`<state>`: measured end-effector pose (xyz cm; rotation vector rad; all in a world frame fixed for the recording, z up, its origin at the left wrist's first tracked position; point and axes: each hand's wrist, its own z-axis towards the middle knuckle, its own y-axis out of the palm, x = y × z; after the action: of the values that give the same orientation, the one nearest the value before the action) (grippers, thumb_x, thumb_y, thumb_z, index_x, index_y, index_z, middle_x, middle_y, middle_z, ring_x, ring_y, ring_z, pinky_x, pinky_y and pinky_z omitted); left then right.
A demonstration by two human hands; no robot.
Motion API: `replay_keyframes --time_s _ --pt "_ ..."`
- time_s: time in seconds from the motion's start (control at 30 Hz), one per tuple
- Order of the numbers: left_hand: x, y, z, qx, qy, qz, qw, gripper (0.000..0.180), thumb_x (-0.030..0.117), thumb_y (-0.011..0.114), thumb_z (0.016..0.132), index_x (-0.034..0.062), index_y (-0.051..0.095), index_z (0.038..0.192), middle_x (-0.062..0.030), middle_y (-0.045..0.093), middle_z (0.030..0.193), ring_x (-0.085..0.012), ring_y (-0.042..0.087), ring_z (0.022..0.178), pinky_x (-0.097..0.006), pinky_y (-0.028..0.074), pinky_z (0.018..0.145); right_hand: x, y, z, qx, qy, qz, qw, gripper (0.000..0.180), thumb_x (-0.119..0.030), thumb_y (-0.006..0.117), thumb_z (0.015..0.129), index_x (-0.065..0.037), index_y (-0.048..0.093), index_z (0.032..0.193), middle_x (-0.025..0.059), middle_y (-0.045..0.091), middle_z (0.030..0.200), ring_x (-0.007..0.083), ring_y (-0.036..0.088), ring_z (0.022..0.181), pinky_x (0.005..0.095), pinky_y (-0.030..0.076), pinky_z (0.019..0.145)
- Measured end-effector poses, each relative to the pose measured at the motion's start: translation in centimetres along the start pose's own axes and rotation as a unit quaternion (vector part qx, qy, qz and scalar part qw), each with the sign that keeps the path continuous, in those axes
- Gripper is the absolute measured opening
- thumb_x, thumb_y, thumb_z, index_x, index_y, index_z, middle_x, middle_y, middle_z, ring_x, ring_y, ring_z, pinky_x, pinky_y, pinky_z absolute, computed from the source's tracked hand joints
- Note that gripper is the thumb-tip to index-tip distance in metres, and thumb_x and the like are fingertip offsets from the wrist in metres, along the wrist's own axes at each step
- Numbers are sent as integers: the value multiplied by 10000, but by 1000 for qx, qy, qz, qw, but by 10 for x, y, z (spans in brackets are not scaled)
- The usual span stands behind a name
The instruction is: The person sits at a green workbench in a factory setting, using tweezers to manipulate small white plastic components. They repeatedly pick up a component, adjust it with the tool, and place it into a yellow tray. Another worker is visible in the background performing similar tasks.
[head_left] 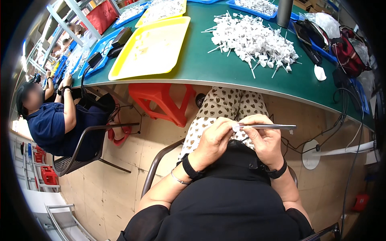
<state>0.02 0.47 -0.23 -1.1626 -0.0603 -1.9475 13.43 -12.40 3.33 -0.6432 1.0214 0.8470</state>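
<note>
A red stool under the green table; beige floor tiles.

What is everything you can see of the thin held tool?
The thin tool is slim, straight and greyish, perhaps metal; its exact kind cannot be told. The right hand pinches it roughly level, one end sticking out rightward. Its other end points toward a small white piece at the left hand; whether they touch is unclear.

Slim tool: metal, smooth, by looks. Wht pcs: plastic, matt. Yel tray: glossy plastic. Red stool: smooth plastic. Table: smooth, semi-matt. Trousers: cloth.
</note>
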Motion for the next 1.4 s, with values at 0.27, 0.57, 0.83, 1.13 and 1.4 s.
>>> replay_keyframes --time_s 0.27,0.57,0.83,1.13,1.4 --pt "2 1 0 2 8 15 1000 246 -103 671 888 25 660 1098 -128 661 999 -303 688 867 -360 562 741 6 5 1 42 -25 -25 998 74 -17 714 970 31 726 1023 61 711 891 109 651 726 244 500 629" --pt "2 1 -1 1 7 12 1000 243 -97 671 896 24 657 1106 -131 658 1005 -306 686 869 -361 564 748 2 7 1 50 -15 -30 998 61 -21 712 975 29 734 1004 49 709 868 89 627 685 238 473 594" --pt "3 1 -1 -5 7 14 1000 244 -91 668 905 26 657 1118 -128 656 1008 -302 685 867 -359 562 743 2 7 0 48 -11 -34 998 69 -25 701 987 32 726 1017 46 717 864 82 639 700 226 486 606" --pt "3 3 -3 -5 -15 -19 1000 223 -96 661 914 19 668 1105 -124 656 1007 -276 681 878 -341 559 759 2 8 -2 65 24 2 998 66 -17 690 994 36 714 1026 54 733 879 86 675 752 219 516 640" --pt "6 4 -3 -3 -30 -40 999 216 -90 656 927 11 677 1117 -119 662 1002 -252 683 870 -326 556 754 -1 8 -1 67 17 11 998 68 -2 676 996 54 700 1025 75 738 911 137 737 836 247 581 719"
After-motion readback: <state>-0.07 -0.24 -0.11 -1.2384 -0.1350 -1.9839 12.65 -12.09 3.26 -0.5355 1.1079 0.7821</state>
